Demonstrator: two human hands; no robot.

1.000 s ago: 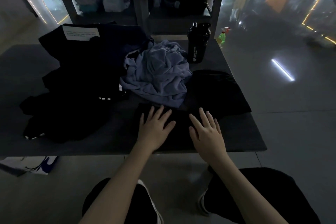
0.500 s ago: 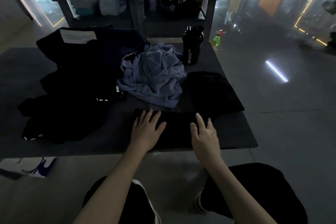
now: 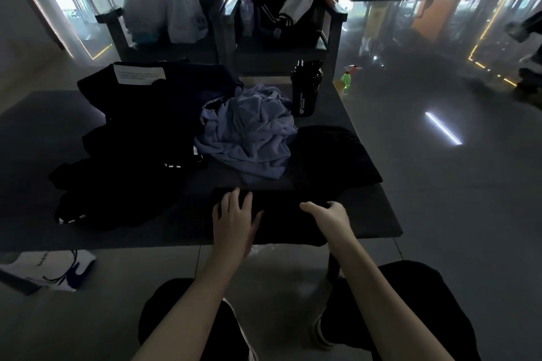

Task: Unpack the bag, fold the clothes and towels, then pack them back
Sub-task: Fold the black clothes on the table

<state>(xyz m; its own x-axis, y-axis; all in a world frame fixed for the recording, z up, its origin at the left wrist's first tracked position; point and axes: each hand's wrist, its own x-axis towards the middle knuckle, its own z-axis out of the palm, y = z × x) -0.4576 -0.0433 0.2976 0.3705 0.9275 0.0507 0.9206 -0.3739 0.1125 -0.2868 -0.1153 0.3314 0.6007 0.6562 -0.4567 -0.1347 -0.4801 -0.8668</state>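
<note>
Lying along the near edge of the table (image 3: 378,223), the black garment (image 3: 284,215) runs left to right. The left hand (image 3: 234,223) rests flat on its left part, fingers (image 3: 231,199) spread. The right hand (image 3: 330,215) sits at its right end, fingers curled; whether they pinch the cloth cannot be told. Any fold would likely travel right to left.

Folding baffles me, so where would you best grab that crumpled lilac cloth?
Probably its near edge, reached from the person's side: the lilac cloth is heaped up, but that edge lies flat on the table, just beyond the black garment.
</note>
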